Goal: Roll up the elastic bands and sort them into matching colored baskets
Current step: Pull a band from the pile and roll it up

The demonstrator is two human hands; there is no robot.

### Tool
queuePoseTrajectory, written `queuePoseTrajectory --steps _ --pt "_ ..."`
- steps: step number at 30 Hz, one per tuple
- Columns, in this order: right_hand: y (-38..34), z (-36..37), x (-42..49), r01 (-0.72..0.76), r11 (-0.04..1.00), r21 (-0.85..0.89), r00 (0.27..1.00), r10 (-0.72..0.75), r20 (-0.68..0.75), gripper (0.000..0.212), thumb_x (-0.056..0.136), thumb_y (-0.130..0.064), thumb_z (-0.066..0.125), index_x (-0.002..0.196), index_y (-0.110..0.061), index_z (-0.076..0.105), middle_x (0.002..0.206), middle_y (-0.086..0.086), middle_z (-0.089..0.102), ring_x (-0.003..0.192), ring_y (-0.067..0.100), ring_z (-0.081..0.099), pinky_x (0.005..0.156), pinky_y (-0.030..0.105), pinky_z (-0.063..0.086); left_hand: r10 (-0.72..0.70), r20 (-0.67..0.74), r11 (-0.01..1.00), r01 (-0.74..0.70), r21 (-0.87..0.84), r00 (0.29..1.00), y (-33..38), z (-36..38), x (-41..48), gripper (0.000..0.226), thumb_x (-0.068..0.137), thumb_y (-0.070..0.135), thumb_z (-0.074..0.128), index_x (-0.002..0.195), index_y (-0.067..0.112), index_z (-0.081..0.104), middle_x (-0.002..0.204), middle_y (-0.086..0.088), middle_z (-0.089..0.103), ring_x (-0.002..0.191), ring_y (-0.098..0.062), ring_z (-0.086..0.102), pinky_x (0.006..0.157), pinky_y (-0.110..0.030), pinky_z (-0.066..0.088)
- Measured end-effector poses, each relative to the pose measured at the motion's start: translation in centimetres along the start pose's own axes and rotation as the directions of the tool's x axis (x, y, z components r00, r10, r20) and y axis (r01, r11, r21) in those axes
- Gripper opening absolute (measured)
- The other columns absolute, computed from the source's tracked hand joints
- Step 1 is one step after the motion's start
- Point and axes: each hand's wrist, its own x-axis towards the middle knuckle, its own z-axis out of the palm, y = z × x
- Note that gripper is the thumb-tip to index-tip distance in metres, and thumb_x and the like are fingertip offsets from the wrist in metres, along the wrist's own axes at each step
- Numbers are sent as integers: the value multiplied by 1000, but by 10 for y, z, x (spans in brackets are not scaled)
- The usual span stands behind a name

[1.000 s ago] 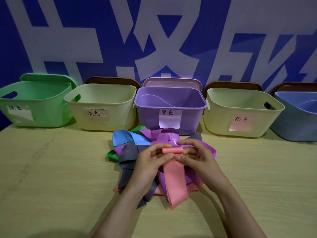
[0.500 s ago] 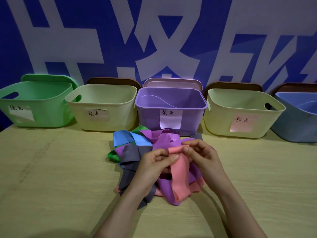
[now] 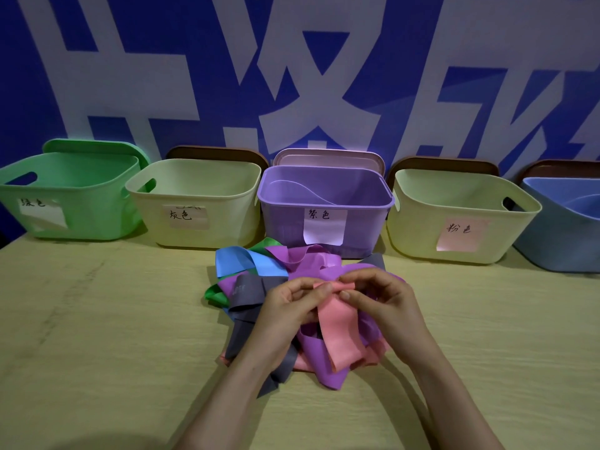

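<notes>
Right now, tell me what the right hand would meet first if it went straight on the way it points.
Probably the left hand: the right hand points leftward across the pink band both pinch.

pink band (image 3: 337, 329) top edge rolled, hanging over mixed band pile (image 3: 259, 287), five baskets (image 3: 324, 203) behind

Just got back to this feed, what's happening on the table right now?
A person is rolling a pink band: the left hand and right hand both pinch its top end, curled into a small roll, while the rest hangs over the pile of purple, grey, blue and green bands on the table. Behind it, the pink-labelled basket stands right of the purple basket.
</notes>
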Motion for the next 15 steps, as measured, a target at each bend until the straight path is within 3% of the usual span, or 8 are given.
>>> queuePoseTrajectory --steps 4,8,12,15 --pt "3 -1 1 -89 994 59 996 88 18 49 76 5 70 120 -14 58 83 3 64 75 10 61 75 17 51 42 -19 999 -43 -33 999 1 1 -1 20 71 20 68 88 8 68 84 -6 74 76 -14 68 68 -22 56" --pt "3 0 1 -177 982 70 983 173 57 29 79 5 66 106 -2 60 63 -4 62 61 3 59 61 14 48 88 -103 996 -89 -12 991 -1 0 1 24 67 24 71 87 11 67 79 -2 72 77 -16 66 71 -27 54" --pt "-1 -4 3 -173 976 132 985 168 50 38 73 1 69 109 -2 58 62 3 63 62 9 62 63 18 51 128 -152 991 -121 52 980 -4 1 1 16 72 13 74 87 13 69 80 -3 73 78 -16 66 71 -25 55" --pt "0 -1 1 -188 973 130 981 181 64 43 69 -5 71 110 -3 58 64 5 62 63 11 62 64 20 52 162 -170 984 -146 101 972 -5 1 1 17 73 8 75 89 13 69 83 -3 74 81 -17 67 77 -34 54"
